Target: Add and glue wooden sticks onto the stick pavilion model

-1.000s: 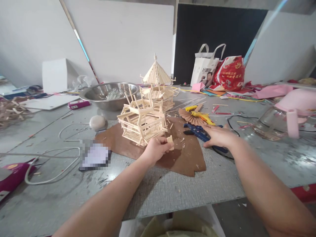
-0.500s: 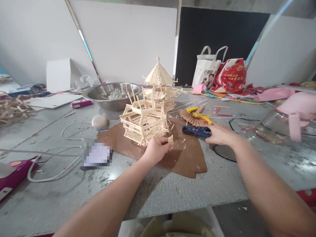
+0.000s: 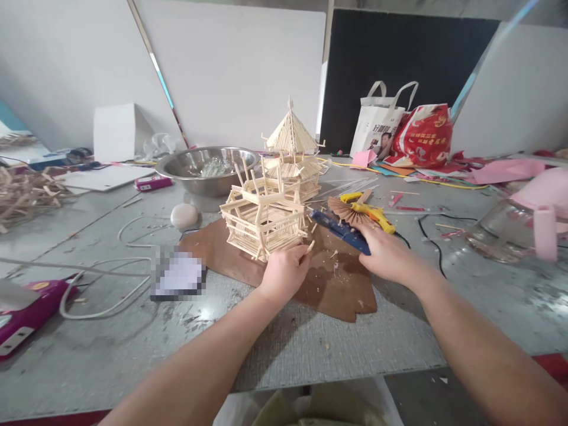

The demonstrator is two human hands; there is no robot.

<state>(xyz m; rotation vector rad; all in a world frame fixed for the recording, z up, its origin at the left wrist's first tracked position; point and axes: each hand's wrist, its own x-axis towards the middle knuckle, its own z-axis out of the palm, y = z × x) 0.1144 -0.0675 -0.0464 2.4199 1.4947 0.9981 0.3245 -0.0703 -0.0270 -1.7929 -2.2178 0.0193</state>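
- Left hand [image 3: 284, 273]: fingers curled in a narrow grip around a small bundle of short wooden sticks [image 3: 309, 247]; only the tip of the bundle shows past the fingers.
- The bundle sits just beside the lower front corner of the stick-built house frame [image 3: 262, 218]; I cannot tell whether the two touch.
- House frame: stands upright on a brown sheet [image 3: 337, 290] spread on the grey desk [image 3: 110, 331]. Loose wood chips lie scattered on the sheet between the hands.
- Right hand [image 3: 387, 255]: closed over the handle of a blue glue gun [image 3: 339, 229]. The nozzle end points left toward the house frame and stays apart from it.
- Behind the frame: a second stick model with a pointed roof, the pagoda tower [image 3: 291, 155], upright and close against the frame's rear.
- Just behind the glue gun: a yellow tool [image 3: 370, 211] lying across a brown pleated paper fan [image 3: 344, 209].
- Left rear of the desk: steel bowl [image 3: 208, 170], with a pale round stone [image 3: 184, 215] in front of it.
- Far left: a heap of loose sticks [image 3: 26, 192]; a white cord [image 3: 106, 296] loops across the desk toward a magenta device [image 3: 26, 307] at the near left edge.
- Right side: glass jar [image 3: 501, 234] on its side, near pink paper scraps.
- Rear right: white tote bag [image 3: 377, 127] and red bag [image 3: 423, 136], side by side and touching.
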